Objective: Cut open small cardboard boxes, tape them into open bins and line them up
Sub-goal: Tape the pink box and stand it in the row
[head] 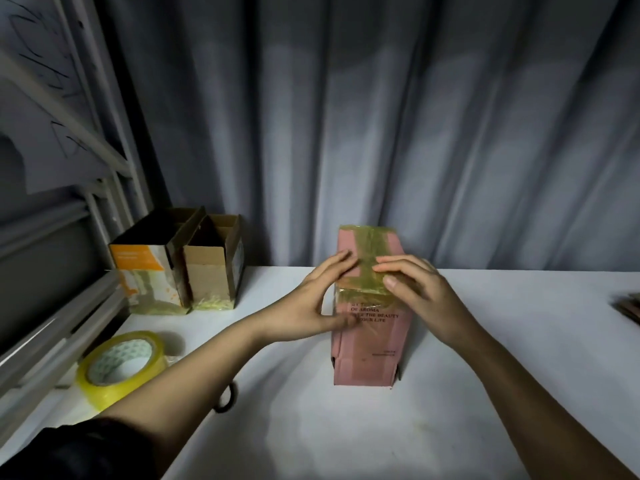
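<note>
A pink cardboard box (367,362) stands on end in the middle of the white table (519,341), its top face crossed with yellowish clear tape (370,242). My left hand (318,299) lies against the box's left side, fingers straight on the top and thumb on the front face. My right hand (419,289) presses the tape flat over the top front edge with straight fingers. Two finished open bins stand at the back left: an orange-and-white one (145,275) and a brown one (213,275), side by side and touching.
A roll of clear yellow tape (121,367) lies at the left front. A dark ring-shaped handle (227,398) shows under my left forearm. A metal frame runs along the left edge, a grey curtain hangs behind, and flat cardboard (628,306) lies at the right edge.
</note>
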